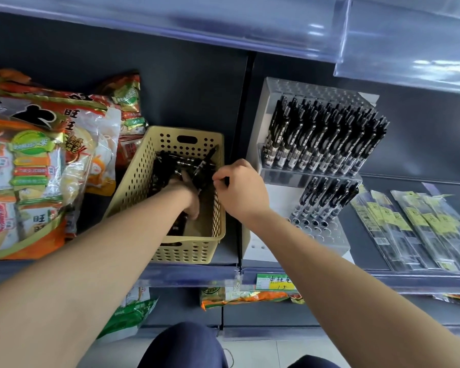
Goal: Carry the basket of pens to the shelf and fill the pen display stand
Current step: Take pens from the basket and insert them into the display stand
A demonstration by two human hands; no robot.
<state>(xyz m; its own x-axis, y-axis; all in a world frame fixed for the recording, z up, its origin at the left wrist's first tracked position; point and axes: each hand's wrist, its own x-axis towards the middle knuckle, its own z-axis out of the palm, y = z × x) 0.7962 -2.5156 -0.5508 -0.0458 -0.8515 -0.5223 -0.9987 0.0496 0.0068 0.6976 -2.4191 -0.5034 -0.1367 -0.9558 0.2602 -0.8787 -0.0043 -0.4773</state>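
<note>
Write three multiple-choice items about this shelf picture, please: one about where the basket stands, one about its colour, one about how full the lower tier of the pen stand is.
1. Where does the basket stand?
A. On the floor
B. On the shelf, between the snack bags and the pen display stand
C. On top of the stand

2. What colour is the basket?
A. Blue
B. Red
C. Pale yellow

3. How is the stand's lower tier?
A. Full
B. Partly filled
C. Empty

Answers: 1 B, snack bags lie at its left and the stand at its right; 2 C, its perforated walls are pale yellow; 3 B, a few pens stand at the back and empty holes show in front.
</note>
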